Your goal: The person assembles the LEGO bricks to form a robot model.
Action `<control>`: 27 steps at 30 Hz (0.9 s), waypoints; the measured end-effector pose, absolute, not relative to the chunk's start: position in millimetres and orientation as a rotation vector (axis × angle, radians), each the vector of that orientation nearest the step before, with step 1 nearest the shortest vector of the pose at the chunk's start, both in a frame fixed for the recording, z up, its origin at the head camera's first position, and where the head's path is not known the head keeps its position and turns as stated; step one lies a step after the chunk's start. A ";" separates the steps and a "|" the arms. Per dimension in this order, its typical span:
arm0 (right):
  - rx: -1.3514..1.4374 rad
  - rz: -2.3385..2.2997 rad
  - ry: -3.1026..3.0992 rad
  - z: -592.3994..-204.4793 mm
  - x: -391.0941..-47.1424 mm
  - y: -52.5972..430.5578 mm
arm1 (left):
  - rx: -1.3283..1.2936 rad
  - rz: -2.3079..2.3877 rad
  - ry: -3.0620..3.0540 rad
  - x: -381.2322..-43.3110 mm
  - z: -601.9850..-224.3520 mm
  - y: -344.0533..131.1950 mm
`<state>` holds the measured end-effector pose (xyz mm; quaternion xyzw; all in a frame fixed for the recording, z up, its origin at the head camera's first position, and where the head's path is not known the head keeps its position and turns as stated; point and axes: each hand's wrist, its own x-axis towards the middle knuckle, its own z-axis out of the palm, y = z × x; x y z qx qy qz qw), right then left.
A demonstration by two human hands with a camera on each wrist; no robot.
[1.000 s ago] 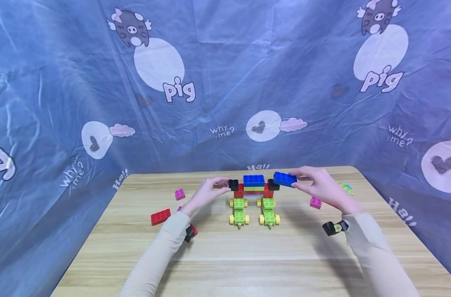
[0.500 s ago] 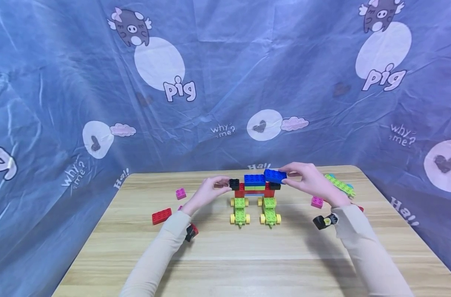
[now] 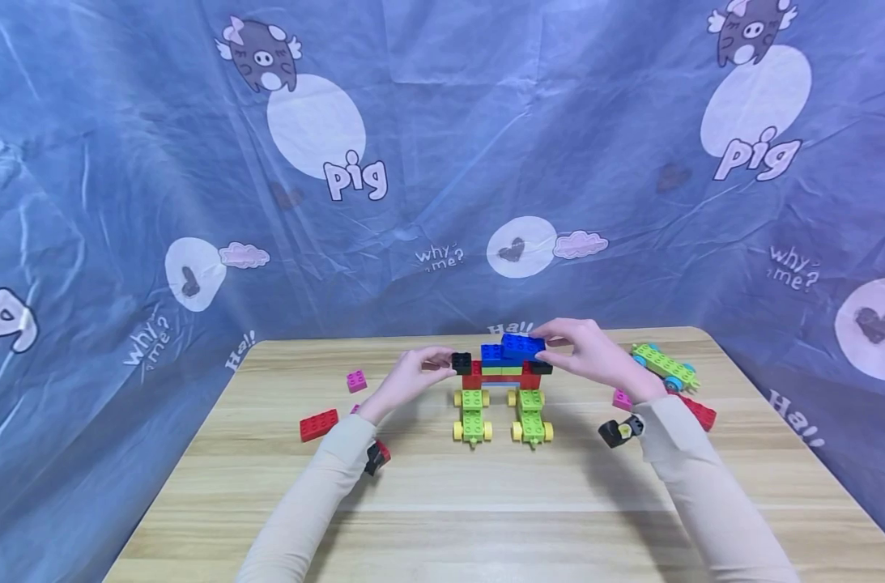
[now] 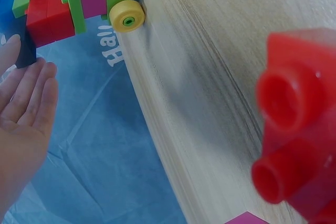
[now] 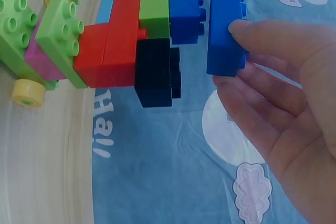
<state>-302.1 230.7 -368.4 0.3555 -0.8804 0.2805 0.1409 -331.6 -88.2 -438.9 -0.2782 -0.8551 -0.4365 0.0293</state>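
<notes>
My right hand (image 3: 595,360) pinches a blue eight-stud toy brick (image 5: 223,30) between thumb and fingers. In the right wrist view a narrow gap separates it from another blue brick (image 5: 184,9) fixed on top of a built structure. That structure has red bricks (image 3: 531,379) across the middle, a lime layer, and two lime wheeled bases (image 3: 473,421) with yellow wheels underneath. At its left end my left hand (image 3: 409,380) pinches a black brick (image 3: 461,363), thumb on one side and fingers on the other. A second black brick (image 5: 152,74) forms the right end.
To the left lie a red brick (image 3: 318,425) and a pink brick (image 3: 356,380). On the right are a lime wheeled base (image 3: 657,361) with blue wheels, a red brick (image 3: 700,411) and a pink brick (image 3: 621,398). A patterned blue cloth (image 3: 427,162) hangs behind the table.
My right hand has carried the blue brick leftward, from beside the structure to over its blue top brick. My left hand stays at the black brick.
</notes>
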 end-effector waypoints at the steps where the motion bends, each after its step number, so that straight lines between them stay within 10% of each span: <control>1: 1.035 0.807 -2.537 -368.7 -302.8 229.6 | -0.860 -1.345 -2.635 -331.5 -439.2 -88.1; 27: 1.099 0.790 -2.565 -362.3 -313.1 211.3 | -0.841 -1.379 -2.630 -331.5 -439.1 -87.8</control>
